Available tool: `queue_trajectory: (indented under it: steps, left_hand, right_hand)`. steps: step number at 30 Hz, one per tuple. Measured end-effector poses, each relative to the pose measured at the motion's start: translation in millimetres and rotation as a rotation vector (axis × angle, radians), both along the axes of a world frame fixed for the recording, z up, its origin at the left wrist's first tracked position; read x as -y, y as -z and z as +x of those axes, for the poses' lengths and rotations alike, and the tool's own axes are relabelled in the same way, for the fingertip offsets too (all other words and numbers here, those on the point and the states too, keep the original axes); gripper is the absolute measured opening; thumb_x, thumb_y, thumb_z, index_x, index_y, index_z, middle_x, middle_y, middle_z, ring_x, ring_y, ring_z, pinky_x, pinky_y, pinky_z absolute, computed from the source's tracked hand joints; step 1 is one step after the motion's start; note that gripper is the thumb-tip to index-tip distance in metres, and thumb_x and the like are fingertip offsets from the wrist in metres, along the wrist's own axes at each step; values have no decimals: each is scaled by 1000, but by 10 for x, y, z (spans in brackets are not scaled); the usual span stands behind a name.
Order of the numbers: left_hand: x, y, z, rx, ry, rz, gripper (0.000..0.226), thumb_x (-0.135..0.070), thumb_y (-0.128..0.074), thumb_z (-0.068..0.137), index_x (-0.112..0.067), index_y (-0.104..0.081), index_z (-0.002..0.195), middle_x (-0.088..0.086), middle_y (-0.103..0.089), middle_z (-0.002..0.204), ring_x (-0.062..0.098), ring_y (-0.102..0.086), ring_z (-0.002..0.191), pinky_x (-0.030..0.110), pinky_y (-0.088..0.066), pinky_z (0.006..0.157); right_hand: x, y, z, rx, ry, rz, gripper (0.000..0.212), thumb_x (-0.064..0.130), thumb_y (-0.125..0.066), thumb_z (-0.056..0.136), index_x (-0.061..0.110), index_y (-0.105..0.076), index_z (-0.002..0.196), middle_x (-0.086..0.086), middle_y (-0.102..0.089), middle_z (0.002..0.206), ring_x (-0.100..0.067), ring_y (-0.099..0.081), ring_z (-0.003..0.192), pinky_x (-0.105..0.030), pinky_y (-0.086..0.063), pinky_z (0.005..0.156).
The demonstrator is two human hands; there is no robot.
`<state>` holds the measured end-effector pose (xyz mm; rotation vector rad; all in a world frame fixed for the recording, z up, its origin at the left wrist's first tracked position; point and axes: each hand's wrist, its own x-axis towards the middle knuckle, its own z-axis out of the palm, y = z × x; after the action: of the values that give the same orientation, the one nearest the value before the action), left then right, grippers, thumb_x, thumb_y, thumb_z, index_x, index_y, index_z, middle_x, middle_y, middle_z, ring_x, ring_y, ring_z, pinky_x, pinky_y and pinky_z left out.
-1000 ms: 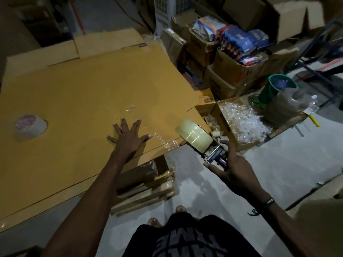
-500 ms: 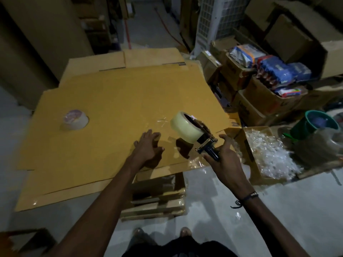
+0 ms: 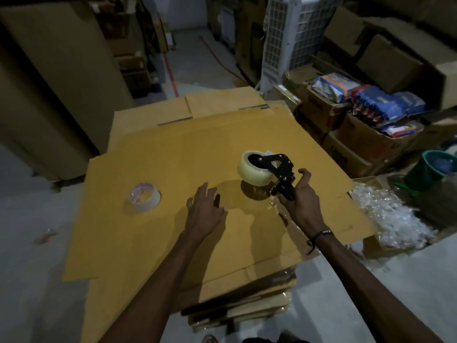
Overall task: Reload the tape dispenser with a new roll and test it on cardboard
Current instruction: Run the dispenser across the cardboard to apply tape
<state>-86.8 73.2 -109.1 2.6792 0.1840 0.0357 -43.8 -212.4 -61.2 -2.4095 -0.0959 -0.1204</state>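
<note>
A black tape dispenser (image 3: 279, 170) carries a full clear tape roll (image 3: 253, 173) and is held just above a large flattened cardboard sheet (image 3: 153, 243). My right hand (image 3: 300, 199) grips its handle from the near side. My left hand (image 3: 205, 209) lies flat on the cardboard with fingers spread, a little left of the dispenser. A second, thinner tape roll (image 3: 144, 196) lies flat on the cardboard further left.
The cardboard rests on a stack of flattened boxes (image 3: 242, 308) on a grey floor. To the right are a box of clear plastic pieces (image 3: 390, 219), a green bucket (image 3: 430, 167) and cartons with packaged goods (image 3: 366, 95). A white fan cooler (image 3: 289, 38) stands behind.
My right hand has carried the dispenser from off the cardboard's right edge to above the sheet. The left hand has stayed on the cardboard. The camera view has shifted left and up.
</note>
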Motion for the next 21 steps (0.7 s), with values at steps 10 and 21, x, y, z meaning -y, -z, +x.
queue_trajectory:
  steps: [10,21]
  left_hand:
    - [-436,-38,567,-5,-50,-113,80,-56,-58,100,-18,-28,163,9,-6,175,30,-4,162,57,-12,125]
    - [-430,244,805,-126,-152,44,74,-63,-43,104,-22,-25,164,11,-10,174,36,-8,161,65,-11,122]
  right_hand:
    - [-613,200,1093,8,158,9,99,20,-85,79,33,-19,151,-17,-68,115,-44,-68,103,-63,-59,84]
    - [-703,323,1426,-111,106,-92,109,16,-81,89,17,-4,165,-31,-52,133,-55,-52,120,-66,-48,94]
